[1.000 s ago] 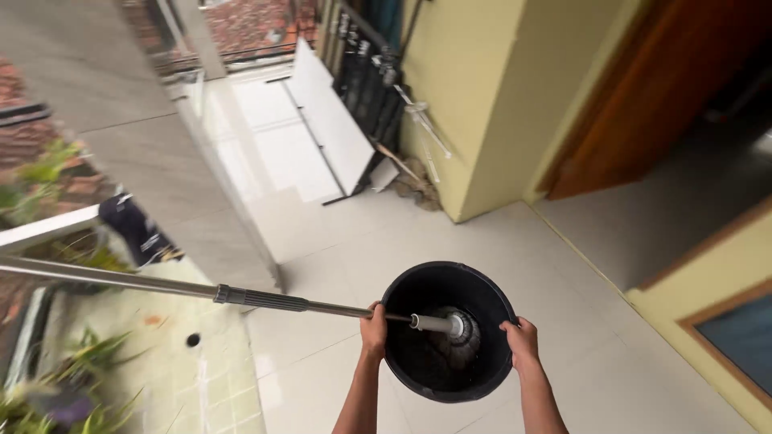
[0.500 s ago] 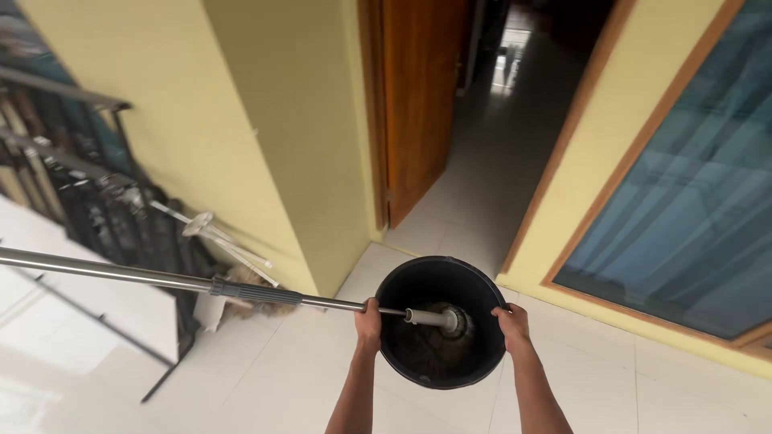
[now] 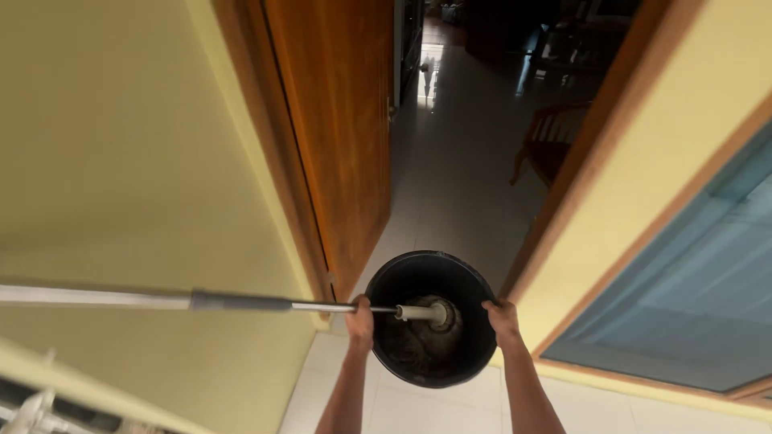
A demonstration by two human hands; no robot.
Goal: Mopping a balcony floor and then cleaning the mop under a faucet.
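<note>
Yellow wall [image 3: 121,161] fills the space left of the black bucket [image 3: 418,277], open wooden door [image 3: 338,137] just above it, blue-glass window [image 3: 691,297] to its right. Bucket sits centre-low, carried over the white tile floor [image 3: 402,410]. Mop head [image 3: 422,337] lies inside the bucket — metal mop pole [image 3: 153,300] sticks out leftward. Left hand [image 3: 359,321] grips bucket rim and pole together; right hand [image 3: 504,321] clamps the opposite rim.

Both hands [image 3: 359,320] grip black bucket [image 3: 418,277] holding mop [image 3: 422,325].
</note>
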